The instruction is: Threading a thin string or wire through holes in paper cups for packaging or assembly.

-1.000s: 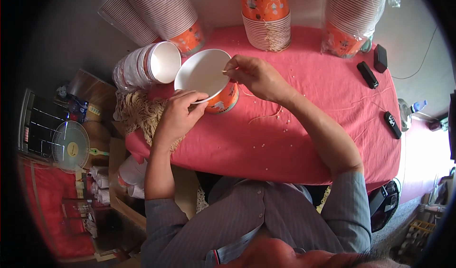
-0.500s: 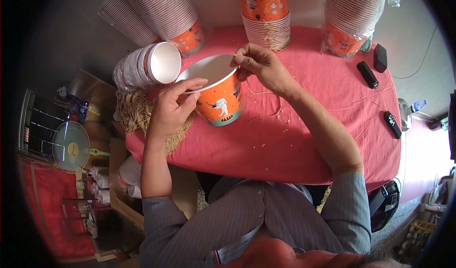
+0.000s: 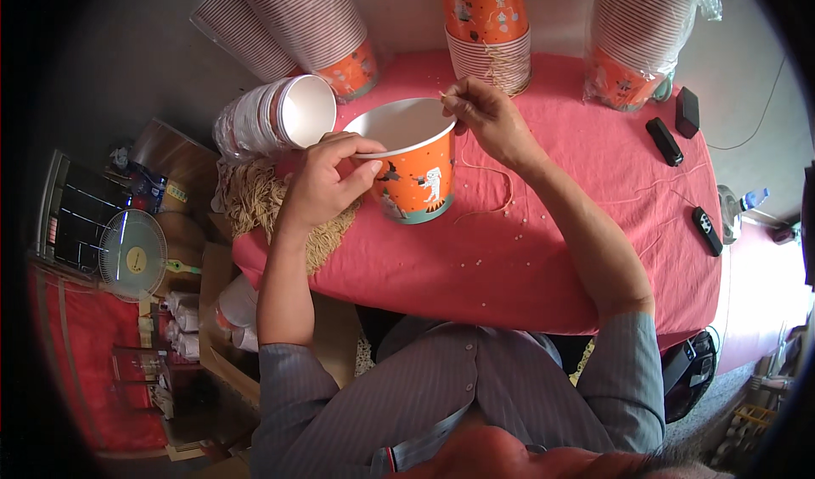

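An orange paper bucket point(image 3: 407, 178) with a white inside, green base band and printed figures stands on the pink-covered table in front of me. My left hand point(image 3: 333, 178) grips its near left rim, thumb outside and fingers over the edge. At the right side of the rim, my right hand point(image 3: 491, 123) pinches the end of a thin tan cord, whose tip shows above the fingertips. A length of cord point(image 3: 508, 192) trails on the cloth below that hand. Beside my left forearm lies a bundle of tan cords point(image 3: 255, 197).
Nested buckets point(image 3: 486, 59) stand at the back. Wrapped stacks point(image 3: 310, 16) rise at the far left, another stack point(image 3: 632, 33) at the far right. A sleeve of white cups point(image 3: 307, 112) lies left. Black devices point(image 3: 664, 141) and small white bits sit on the cloth point(image 3: 552, 258).
The bucket has turned, bringing its printed white figure toward the right and more print into view beside my left hand. The whole view has shifted slightly.
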`<act>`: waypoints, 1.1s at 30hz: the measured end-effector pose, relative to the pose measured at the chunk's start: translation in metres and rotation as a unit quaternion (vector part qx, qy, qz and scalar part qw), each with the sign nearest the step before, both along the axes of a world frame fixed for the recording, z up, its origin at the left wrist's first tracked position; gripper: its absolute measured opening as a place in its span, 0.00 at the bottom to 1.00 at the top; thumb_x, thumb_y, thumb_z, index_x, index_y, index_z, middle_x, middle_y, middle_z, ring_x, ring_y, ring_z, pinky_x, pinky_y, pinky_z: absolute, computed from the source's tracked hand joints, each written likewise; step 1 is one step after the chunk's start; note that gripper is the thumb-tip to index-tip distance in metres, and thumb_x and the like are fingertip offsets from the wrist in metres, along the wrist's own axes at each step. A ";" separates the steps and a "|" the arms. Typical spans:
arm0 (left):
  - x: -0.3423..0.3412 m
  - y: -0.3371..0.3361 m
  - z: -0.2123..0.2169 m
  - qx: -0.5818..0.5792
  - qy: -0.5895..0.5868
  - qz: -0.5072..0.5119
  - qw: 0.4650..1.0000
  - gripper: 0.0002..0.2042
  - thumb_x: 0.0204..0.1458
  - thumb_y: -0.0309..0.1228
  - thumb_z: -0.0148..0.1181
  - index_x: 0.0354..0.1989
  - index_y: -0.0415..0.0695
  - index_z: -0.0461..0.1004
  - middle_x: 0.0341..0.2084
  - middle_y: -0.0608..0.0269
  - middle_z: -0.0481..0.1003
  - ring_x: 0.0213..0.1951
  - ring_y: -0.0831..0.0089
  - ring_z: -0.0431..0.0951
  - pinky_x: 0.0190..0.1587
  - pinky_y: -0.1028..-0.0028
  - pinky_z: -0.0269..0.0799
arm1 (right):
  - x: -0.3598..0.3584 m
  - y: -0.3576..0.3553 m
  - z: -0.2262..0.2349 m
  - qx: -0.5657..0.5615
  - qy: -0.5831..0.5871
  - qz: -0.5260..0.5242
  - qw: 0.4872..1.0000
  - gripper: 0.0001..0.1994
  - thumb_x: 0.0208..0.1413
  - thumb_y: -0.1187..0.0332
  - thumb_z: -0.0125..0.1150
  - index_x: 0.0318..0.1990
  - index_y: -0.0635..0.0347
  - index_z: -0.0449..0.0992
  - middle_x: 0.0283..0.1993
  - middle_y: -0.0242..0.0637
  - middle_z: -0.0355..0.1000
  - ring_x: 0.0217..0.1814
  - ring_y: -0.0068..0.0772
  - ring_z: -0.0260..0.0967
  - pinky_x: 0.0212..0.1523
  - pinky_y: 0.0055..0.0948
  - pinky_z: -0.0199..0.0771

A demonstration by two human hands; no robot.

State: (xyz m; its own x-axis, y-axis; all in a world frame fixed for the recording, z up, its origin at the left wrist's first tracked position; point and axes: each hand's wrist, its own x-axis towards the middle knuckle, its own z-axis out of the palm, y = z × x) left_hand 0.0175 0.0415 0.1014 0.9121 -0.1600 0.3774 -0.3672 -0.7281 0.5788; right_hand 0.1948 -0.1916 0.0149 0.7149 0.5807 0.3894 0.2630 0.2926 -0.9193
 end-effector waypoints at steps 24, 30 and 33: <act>-0.049 -0.046 -0.043 0.151 -0.150 0.100 0.972 0.07 0.56 0.23 0.66 0.43 0.42 0.80 0.31 0.60 0.80 0.38 0.59 0.81 0.58 0.57 0.69 | -0.040 0.005 0.016 -0.081 -0.186 -0.028 0.979 0.05 0.73 0.74 0.61 0.50 0.66 0.78 0.43 0.42 0.81 0.46 0.33 0.81 0.50 0.36 0.81; -0.054 -0.046 -0.041 0.125 -0.097 0.089 0.983 0.05 0.59 0.24 0.66 0.40 0.40 0.77 0.32 0.57 0.78 0.38 0.55 0.79 0.51 0.58 0.69 | -0.042 0.006 0.016 -0.095 -0.195 -0.037 0.975 0.05 0.72 0.74 0.61 0.49 0.66 0.78 0.43 0.42 0.81 0.43 0.35 0.81 0.46 0.37 0.81; -0.055 -0.050 -0.043 0.096 -0.060 0.082 0.990 0.04 0.59 0.24 0.66 0.39 0.40 0.76 0.32 0.56 0.78 0.39 0.54 0.79 0.50 0.59 0.69 | -0.042 0.009 0.009 -0.077 -0.257 -0.067 0.961 0.04 0.72 0.74 0.62 0.49 0.65 0.78 0.43 0.42 0.81 0.42 0.36 0.81 0.45 0.37 0.80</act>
State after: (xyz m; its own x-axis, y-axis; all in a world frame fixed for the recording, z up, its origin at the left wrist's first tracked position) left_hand -0.0374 -0.0085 0.0584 0.8818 -0.0933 0.4623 -0.2933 -0.8761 0.3827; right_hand 0.1527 -0.1830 0.0234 0.5231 0.5759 0.6283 0.7201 0.0957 -0.6872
